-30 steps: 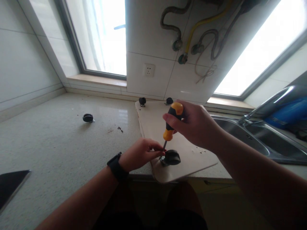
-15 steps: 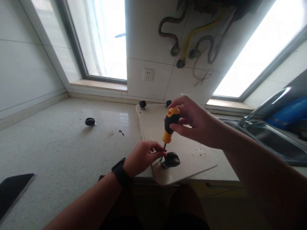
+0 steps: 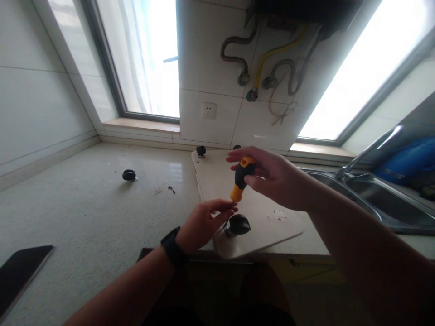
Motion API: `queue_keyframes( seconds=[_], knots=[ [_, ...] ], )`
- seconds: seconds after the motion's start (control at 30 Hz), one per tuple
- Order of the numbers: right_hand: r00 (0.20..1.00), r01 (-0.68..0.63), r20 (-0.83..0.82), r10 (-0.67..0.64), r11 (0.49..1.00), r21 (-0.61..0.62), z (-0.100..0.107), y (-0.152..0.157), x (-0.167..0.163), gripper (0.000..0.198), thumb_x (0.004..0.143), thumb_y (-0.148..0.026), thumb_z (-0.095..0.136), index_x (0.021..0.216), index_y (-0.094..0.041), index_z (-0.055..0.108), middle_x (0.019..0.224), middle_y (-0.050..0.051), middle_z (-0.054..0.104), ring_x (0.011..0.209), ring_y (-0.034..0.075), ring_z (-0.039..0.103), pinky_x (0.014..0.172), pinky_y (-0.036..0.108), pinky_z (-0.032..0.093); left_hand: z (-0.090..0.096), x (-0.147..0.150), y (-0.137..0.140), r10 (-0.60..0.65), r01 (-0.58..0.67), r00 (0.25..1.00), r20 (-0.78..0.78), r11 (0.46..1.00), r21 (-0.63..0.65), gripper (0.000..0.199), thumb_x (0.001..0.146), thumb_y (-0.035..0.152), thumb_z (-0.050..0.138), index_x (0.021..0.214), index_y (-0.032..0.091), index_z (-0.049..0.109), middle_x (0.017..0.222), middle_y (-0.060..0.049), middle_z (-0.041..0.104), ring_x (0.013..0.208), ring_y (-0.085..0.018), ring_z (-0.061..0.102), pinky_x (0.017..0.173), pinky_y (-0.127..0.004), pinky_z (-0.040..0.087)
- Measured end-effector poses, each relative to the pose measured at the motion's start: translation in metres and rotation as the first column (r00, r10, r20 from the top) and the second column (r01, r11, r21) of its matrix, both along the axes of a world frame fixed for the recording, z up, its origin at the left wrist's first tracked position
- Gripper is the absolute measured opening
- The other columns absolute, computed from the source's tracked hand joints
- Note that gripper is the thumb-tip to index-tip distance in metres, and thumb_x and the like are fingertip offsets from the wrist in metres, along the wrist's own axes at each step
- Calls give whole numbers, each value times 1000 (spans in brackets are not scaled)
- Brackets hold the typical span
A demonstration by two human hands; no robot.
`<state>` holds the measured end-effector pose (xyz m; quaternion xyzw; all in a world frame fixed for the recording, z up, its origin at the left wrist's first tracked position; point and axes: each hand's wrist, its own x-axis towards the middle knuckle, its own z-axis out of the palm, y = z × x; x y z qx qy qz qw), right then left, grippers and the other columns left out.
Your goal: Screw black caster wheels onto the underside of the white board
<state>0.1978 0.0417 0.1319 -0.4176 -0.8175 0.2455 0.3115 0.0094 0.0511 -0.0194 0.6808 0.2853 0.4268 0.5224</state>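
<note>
Speckled countertop (image 3: 84,217); yellow-and-black screwdriver (image 3: 241,177), tilted; black caster (image 3: 240,224).

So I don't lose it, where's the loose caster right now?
In the head view, the loose caster lies left of centre on the countertop, left of the dark screws and the white board.

The speckled countertop (image 3: 84,213) carries a pale board (image 3: 258,210), a loose caster (image 3: 128,175) and small dark bits (image 3: 171,189).

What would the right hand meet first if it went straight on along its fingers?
Probably the caster at the far left corner of the board, though the right hand may pass over it; depth is unclear.
</note>
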Motion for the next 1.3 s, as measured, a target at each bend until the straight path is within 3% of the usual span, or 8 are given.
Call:
queue_keyframes(
  seconds=[0.2,0.4,0.6,0.7,0.8,1.0,1.13,1.3],
  knots=[
    [979,114,-170,-111,993,9,-7,-3,-9,43,85,-39,76,126,-30,65,103,2,62,84,16,65,76,36,61,-3,6,-1,103,-103,995,-15,992,-67,16,87,33,77,96,19,76,99,-6,80,93,-22,74,91,-39,56],
    [922,60,-383,-61,998,-14,-19,-6,-14,31,86,-23,69,115,-23,58,111,5,69,101,19,68,88,41,58,2,8,-4,156,-151,987,28,981,-121,22,81,31,83,89,18,69,85,-2,76,80,-17,70,78,-32,55],
    [924,142,-363,-118,989,41,-21,-3,-15,33,78,-27,80,108,-23,68,94,0,66,81,14,66,75,34,57,6,8,-6,156,-155,988,2,984,-81,34,77,36,87,100,18,71,90,-4,76,82,-18,70,79,-33,57],
    [903,29,-428,-28,1000,-5,-22,0,-10,42,83,-18,70,124,-24,64,106,2,70,95,16,70,89,37,58,3,5,-4,20,-18,999,26,997,-81,32,86,35,79,113,19,73,108,-9,78,97,-21,73,93,-40,57],
    [889,-59,-457,36,998,-37,-22,0,-8,48,83,-14,61,130,-25,61,120,6,69,114,19,67,99,42,55,-1,4,-2,16,-10,998,58,995,-101,24,90,31,73,111,19,75,111,-9,79,100,-21,74,98,-42,55],
    [959,171,-250,-132,976,138,-15,-8,-11,39,84,-35,75,122,-26,72,102,3,61,91,17,62,81,39,55,3,11,-4,109,-101,993,46,983,-151,15,84,30,79,91,18,74,96,-6,80,90,-20,73,89,-37,56],
    [943,208,-282,-177,975,84,-16,-10,-12,48,80,-36,80,124,-24,65,101,2,62,81,15,63,76,38,56,8,12,-6,129,-119,990,54,980,-157,18,80,27,82,84,18,67,83,-2,76,78,-16,70,78,-32,56],
    [918,191,-365,-156,980,61,-23,-6,-12,31,82,-26,72,110,-21,59,102,4,67,91,18,66,76,36,58,9,13,-4,201,-198,979,25,976,-88,25,76,27,85,83,18,63,77,1,71,71,-14,65,70,-29,53]
  ],
)
